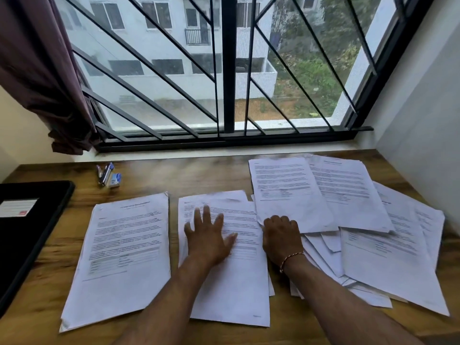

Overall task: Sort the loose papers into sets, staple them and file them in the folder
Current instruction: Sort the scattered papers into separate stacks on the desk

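Observation:
Two neat sets of printed papers lie on the wooden desk: a left set (pixel 124 255) and a middle set (pixel 239 290). My left hand (pixel 209 235) presses flat on the middle set with its fingers spread. My right hand (pixel 281 237) sits at that set's right edge with its fingers curled under, at the rim of a messy heap of loose papers (pixel 361 220) spread over the right side. What the curled fingers hold is hidden. A black folder (pixel 27 220) lies at the far left. A stapler (pixel 105 173) stands behind the left set.
A small staple box (pixel 116 180) sits next to the stapler. The barred window and its sill (pixel 224 151) run along the desk's back edge, a curtain (pixel 49 83) hangs at the left, and a white wall (pixel 423 145) bounds the right side.

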